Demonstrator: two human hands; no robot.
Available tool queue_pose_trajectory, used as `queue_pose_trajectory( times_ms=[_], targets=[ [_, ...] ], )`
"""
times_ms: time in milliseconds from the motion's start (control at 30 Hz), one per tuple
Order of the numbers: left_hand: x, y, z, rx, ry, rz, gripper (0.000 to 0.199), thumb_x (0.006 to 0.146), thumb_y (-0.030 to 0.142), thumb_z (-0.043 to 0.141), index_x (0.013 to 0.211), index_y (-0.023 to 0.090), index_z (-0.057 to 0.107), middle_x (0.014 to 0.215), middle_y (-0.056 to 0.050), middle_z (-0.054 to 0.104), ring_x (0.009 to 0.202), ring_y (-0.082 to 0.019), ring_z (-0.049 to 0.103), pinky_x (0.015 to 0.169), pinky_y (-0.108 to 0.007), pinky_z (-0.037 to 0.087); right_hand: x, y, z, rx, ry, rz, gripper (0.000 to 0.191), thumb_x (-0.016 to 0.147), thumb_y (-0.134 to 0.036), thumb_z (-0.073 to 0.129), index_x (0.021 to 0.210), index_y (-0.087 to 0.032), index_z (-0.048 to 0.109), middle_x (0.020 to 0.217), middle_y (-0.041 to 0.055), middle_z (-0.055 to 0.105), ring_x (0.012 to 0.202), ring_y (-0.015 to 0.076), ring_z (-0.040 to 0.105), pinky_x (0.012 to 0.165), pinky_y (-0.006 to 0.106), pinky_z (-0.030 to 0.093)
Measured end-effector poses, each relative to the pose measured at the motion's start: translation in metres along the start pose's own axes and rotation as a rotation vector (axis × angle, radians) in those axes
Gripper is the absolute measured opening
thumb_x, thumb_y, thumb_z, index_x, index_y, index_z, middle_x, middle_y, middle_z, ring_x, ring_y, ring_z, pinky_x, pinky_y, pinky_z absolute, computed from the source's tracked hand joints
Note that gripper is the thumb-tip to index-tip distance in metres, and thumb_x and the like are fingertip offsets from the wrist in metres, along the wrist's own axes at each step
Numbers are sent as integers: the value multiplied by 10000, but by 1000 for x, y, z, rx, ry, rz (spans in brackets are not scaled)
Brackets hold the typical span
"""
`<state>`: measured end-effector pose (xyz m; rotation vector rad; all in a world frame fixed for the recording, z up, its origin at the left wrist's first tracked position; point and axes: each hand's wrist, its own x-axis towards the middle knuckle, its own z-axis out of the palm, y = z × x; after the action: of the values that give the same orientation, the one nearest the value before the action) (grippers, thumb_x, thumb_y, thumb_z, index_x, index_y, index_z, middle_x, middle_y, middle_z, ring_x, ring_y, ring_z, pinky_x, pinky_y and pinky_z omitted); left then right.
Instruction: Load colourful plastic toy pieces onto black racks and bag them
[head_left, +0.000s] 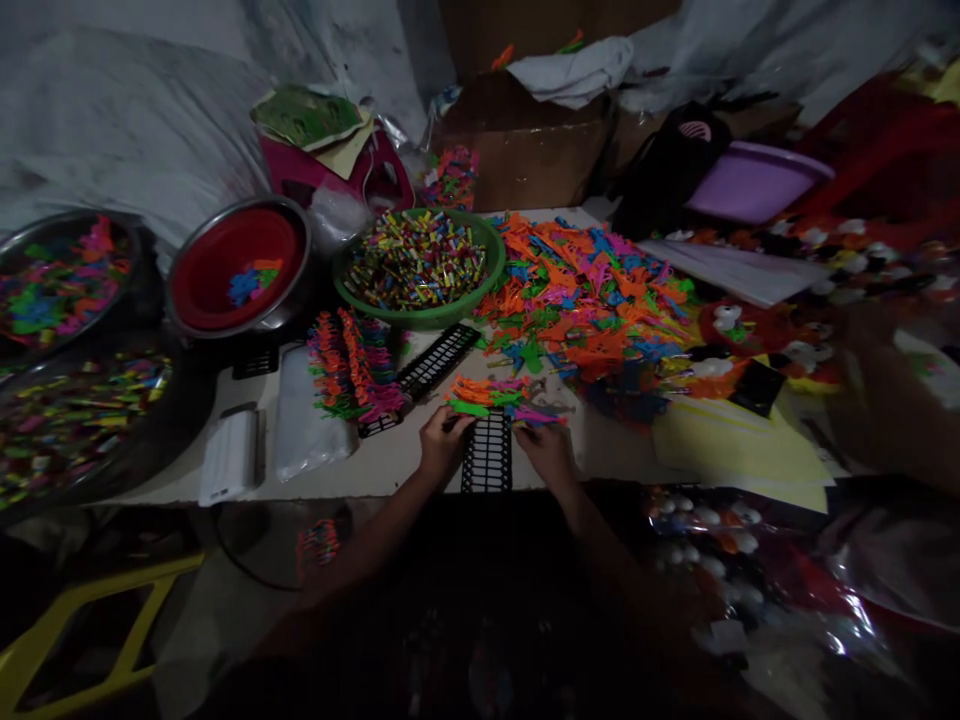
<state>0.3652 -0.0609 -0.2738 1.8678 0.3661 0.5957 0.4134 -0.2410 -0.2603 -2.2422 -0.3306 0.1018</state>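
Observation:
A black slotted plastic strip (487,460) lies on the table directly in front of me, its far part covered by a row of small orange, green, pink and blue plastic figures (491,390). At the strip's left edge my left hand (442,443) is closed, thumb and finger pinched at the near end of a green plastic piece (470,409). My right hand (549,452) is at the right edge, fingertips pressed together beside pink and purple pieces (538,414). What the right fingertips pinch is too small to make out.
A large pile of colourful plastic pieces (592,290) spreads behind my hands. Left of it stand a green basin (495,262) of small striped pieces and a filled rack (352,365). A second black strip (439,360) lies nearby. Yellow sheets (720,450) lie at right.

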Motion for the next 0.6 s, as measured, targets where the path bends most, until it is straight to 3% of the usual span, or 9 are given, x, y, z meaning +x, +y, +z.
queue_pose_trajectory(
  times_ms=[200,433,600],
  targets=[
    [1,-2,3,-82,-12,-28,184,685,330,646,742,160,604,729,-10,641,686,-126,606,690,-249,490,11,-5,6,-242,-8,-25,236,776,-312,506,798,-147,674,758,85,691,724,182,624,694,246,448],
    [0,-2,7,-48,35,-51,174,688,326,639,686,158,595,708,-9,616,657,-120,592,639,-232,487,14,-8,5,-282,-12,0,249,805,-326,487,786,-182,689,736,62,692,700,170,628,671,227,442],
    [6,-3,6,39,26,-5,191,679,342,645,676,159,589,686,-14,612,646,-126,589,652,-248,483,19,-12,5,-369,-60,-25,258,819,-314,471,840,-164,680,813,79,690,788,182,622,723,237,437]
  ],
)
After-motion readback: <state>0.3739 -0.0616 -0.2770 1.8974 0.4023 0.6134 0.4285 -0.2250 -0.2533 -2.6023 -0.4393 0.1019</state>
